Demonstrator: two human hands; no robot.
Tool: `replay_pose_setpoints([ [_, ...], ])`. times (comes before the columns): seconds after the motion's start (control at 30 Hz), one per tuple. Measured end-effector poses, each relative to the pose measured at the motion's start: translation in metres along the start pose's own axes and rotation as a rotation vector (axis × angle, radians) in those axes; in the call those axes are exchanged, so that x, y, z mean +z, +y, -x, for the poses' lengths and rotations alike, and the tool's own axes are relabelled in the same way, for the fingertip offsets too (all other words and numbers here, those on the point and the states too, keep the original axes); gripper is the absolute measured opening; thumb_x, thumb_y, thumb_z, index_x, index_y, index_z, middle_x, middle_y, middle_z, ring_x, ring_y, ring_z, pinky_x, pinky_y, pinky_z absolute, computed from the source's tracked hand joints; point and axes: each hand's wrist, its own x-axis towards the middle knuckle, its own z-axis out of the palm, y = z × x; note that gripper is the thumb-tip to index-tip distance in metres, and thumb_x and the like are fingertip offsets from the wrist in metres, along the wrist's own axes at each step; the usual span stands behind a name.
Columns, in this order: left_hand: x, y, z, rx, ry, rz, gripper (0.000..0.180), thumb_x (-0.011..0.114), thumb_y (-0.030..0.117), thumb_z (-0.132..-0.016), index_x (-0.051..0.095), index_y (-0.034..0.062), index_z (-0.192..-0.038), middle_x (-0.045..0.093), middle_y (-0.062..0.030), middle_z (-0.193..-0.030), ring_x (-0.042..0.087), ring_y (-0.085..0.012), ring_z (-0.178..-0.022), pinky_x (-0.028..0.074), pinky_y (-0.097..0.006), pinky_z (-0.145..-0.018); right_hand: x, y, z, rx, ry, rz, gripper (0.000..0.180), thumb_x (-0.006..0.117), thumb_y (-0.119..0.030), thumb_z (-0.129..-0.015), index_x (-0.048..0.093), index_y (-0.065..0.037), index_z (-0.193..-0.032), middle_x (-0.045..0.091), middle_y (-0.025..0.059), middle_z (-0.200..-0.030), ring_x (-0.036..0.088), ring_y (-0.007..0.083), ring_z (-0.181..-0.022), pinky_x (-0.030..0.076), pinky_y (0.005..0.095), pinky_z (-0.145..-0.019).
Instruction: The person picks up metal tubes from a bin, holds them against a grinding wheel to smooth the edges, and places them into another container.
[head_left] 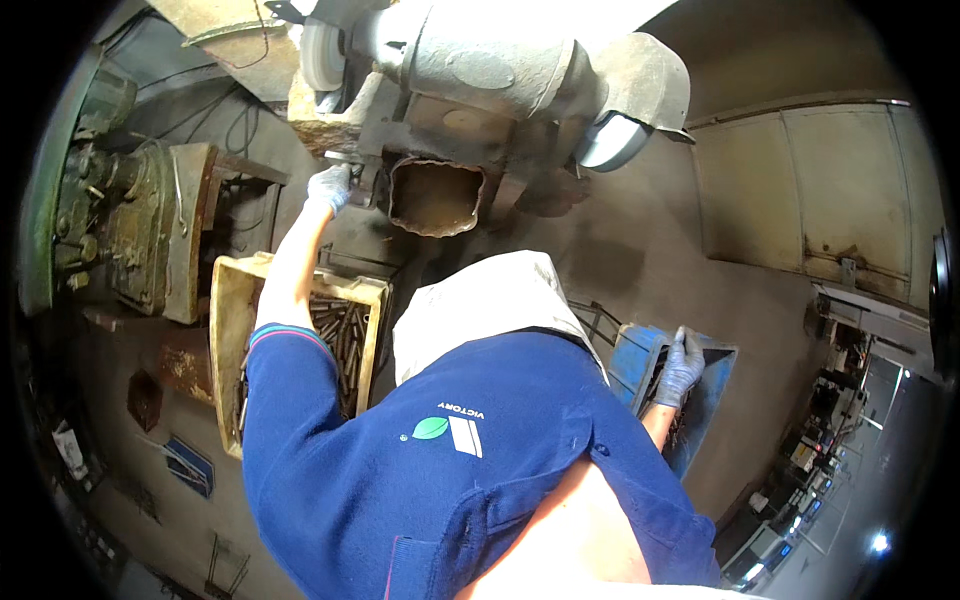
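My left hand [330, 188], in a thin blue-grey glove, reaches up to the left side of a bench grinder [485, 65]. Its fingers are closed beside a small metal piece [345, 158] at the tool rest, below the left grinding wheel [322, 55]; what they grip is mostly hidden. Over on the right, my right hand [682, 370], gloved alike, is above the blue bin [715, 385] near its far edge. Its fingers are drawn together, and anything between them is too small to make out. Dark contents partly show in that bin.
A yellowish crate [228, 350] of metal rods [345, 340] stands under my left arm. The right wheel [613, 143] sits beneath a guard. A square-mouthed metal container [437, 200] is below the grinder. Green machinery [135, 230] stands left, metal cabinets [800, 190] right.
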Motion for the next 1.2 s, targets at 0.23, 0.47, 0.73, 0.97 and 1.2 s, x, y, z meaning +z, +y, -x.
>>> replay_pose_setpoints([
  [0.23, 0.009, 0.014, -0.003, -0.175, -0.004, 0.095, 0.026, 0.049, 0.029, -0.085, 0.064, 0.008, -0.085, 0.066, -0.0164, -0.089, 0.064, -0.0313, -0.083, 0.05, -0.043, -0.072, -0.001, -0.002, 0.026, -0.011, -0.103, -0.007, 0.021, 0.064, -0.013, -0.084, 0.064, 0.005, -0.095, 0.066, 0.006, -0.09, 0.056, 0.0131, -0.082, 0.044, 0.0272, -0.08],
  [0.47, 0.024, 0.015, -0.008, -0.314, 0.033, 0.318, 0.041, 0.046, 0.042, -0.087, 0.064, 0.0047, -0.094, 0.064, -0.0188, -0.095, 0.062, -0.034, -0.088, 0.048, -0.045, -0.079, 0.018, -0.002, 0.033, -0.088, -0.198, -0.004, 0.015, 0.065, -0.007, -0.079, 0.066, 0.003, -0.09, 0.066, 0.009, -0.089, 0.059, 0.0164, -0.086, 0.044, 0.0323, -0.085],
  [0.73, -0.058, -0.001, 0.064, -0.09, 0.07, 0.48, 0.038, 0.052, 0.04, -0.084, 0.066, 0.0063, -0.097, 0.064, -0.0188, -0.095, 0.059, -0.0342, -0.092, 0.045, -0.043, -0.081, 0.07, -0.065, 0.035, 0.012, -0.271, -0.3, 0.014, 0.064, -0.004, -0.081, 0.065, 0.003, -0.092, 0.064, 0.0098, -0.094, 0.058, 0.016, -0.088, 0.046, 0.0294, -0.082],
  [0.97, -0.145, 0.085, 0.216, 0.003, 0.292, 0.849, 0.033, 0.058, 0.028, -0.086, 0.062, 0.0014, -0.104, 0.065, -0.0168, -0.095, 0.063, -0.0245, -0.089, 0.048, -0.034, -0.08, 0.14, -0.168, 0.035, -0.565, -0.896, -0.348, 0.015, 0.062, -0.008, -0.082, 0.066, 0.003, -0.092, 0.065, 0.014, -0.097, 0.061, 0.0217, -0.091, 0.046, 0.0323, -0.085],
  [1.2, -0.113, 0.205, 0.338, -0.243, 0.649, 1.251, 0.05, 0.055, 0.041, -0.088, 0.056, -0.0008, -0.115, 0.065, -0.0097, -0.096, 0.059, -0.0167, -0.092, 0.046, -0.03, -0.084, 0.15, -0.239, 0.121, -0.113, -1.834, -0.952, 0.047, 0.043, -0.031, -0.095, 0.052, 0.011, -0.114, 0.058, 0.0192, -0.111, 0.056, 0.0249, -0.103, 0.041, 0.036, -0.095],
])
